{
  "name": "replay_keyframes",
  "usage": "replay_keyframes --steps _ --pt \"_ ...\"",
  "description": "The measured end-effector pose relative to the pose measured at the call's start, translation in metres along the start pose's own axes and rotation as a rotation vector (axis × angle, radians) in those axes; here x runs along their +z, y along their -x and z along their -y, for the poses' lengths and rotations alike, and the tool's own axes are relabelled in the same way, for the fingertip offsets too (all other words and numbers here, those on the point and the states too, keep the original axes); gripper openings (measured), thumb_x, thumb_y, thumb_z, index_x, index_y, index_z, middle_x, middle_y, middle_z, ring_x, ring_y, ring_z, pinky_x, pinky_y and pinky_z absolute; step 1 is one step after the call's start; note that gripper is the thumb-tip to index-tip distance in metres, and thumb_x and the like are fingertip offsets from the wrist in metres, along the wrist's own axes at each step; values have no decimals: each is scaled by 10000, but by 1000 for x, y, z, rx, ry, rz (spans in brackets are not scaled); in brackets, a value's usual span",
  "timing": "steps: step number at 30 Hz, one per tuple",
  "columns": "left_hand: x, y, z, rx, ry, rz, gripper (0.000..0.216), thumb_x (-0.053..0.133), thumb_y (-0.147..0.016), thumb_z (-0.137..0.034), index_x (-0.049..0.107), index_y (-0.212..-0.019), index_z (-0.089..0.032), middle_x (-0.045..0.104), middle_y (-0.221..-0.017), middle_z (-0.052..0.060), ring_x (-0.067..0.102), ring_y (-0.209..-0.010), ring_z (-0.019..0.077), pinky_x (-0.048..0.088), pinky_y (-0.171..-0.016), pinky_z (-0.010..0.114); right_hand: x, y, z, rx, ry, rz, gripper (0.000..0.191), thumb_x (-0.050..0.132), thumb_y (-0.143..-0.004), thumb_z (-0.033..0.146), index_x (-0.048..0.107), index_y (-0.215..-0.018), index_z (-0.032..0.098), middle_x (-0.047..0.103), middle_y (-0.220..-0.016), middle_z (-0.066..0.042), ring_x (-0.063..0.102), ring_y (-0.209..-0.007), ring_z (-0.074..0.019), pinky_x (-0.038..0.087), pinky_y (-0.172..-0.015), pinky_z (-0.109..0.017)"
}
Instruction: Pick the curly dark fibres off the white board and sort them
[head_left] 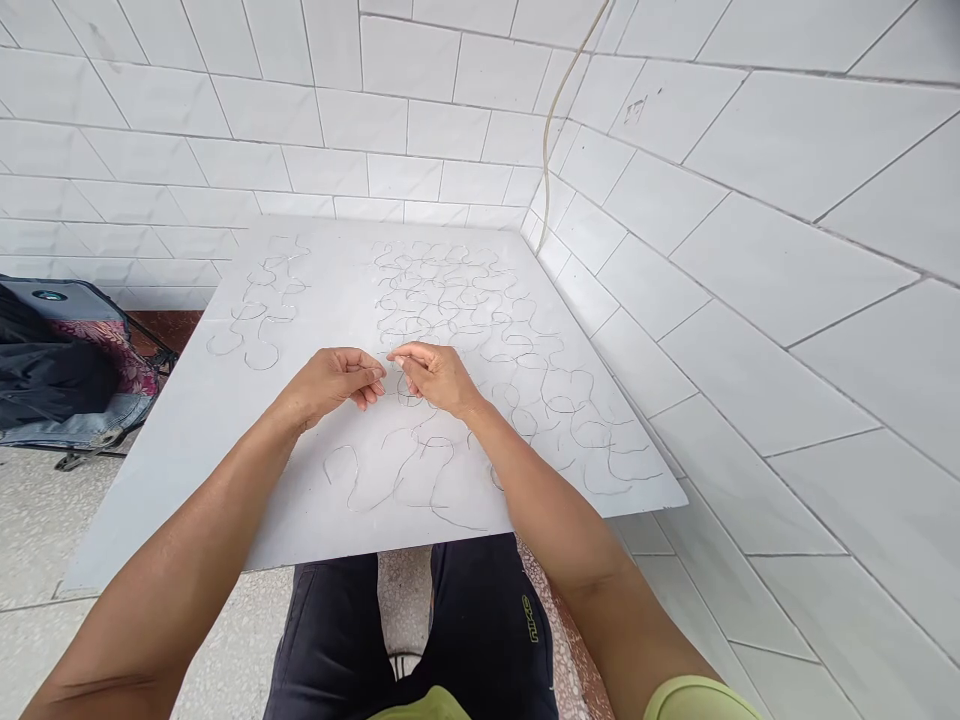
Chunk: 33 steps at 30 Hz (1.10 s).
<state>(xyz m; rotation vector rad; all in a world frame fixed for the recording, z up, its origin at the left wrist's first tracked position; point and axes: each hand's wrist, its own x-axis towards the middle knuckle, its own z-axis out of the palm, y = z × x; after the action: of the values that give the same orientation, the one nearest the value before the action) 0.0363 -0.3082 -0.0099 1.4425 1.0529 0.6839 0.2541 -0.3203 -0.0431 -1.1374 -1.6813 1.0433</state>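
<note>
From the head camera, a white board rests across the person's lap as a worktop, pushed into a tiled corner. Both hands meet near its middle: the left hand and the right hand have their fingers pressed together in a pinch on a thin bent wire piece held between them, just above the board. Curved wire loops lie interlinked across the far and right part of the worktop, a smaller group sits toward the far left corner, and loose bent wires lie near the front edge. The wire looks light, springy and thin, likely to slip, so pinching close to a bend seems best. The right edge runs close along the tiled wall, leaving little room; the left side of the board is bare, with a bag on the floor beyond it.
</note>
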Motion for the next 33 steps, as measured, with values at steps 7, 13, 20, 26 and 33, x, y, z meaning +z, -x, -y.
replay_keyframes --steps 7,13,20,26,33 --pt "10 -5 8 57 79 -199 372 798 -847 -530 811 -1023 -202 761 -1031 99 685 -991 228 556 -920 396 6 1 -2 -22 72 56 255 549 -1008 383 669 -867 207 581 -609 37 559 -558 -114 440 -548 -236" --pt "14 -5 8 114 30 -229 279 786 -847 -471 790 -832 -193 731 -880 77 633 -826 190 508 -730 314 13 5 -1 -51 168 113 311 563 -1012 422 594 -780 216 504 -595 48 533 -566 -121 394 -563 -257" --pt "14 0 7 169 -315 -306 334 664 -924 -512 740 -794 -214 705 -758 52 584 -646 174 394 -560 293 9 0 1 -388 597 -409 220 535 -1057 351 692 -1027 199 703 -1055 -119 618 -1009 -244 487 -808 -362" --pt "17 -1 12 205 -411 -219 320 635 -944 -487 723 -799 -216 735 -793 52 628 -678 186 415 -593 301 4 -7 -11 -472 806 -215 240 490 -1096 261 710 -1039 185 717 -1060 -108 579 -1010 -238 452 -865 -374" --pt "23 0 9 197 -384 -213 331 641 -932 -487 704 -766 -208 728 -764 53 631 -672 188 433 -604 302 4 -4 -13 -347 857 -171 429 377 -1118 285 594 -759 196 534 -690 -31 435 -701 -177 284 -614 -321"
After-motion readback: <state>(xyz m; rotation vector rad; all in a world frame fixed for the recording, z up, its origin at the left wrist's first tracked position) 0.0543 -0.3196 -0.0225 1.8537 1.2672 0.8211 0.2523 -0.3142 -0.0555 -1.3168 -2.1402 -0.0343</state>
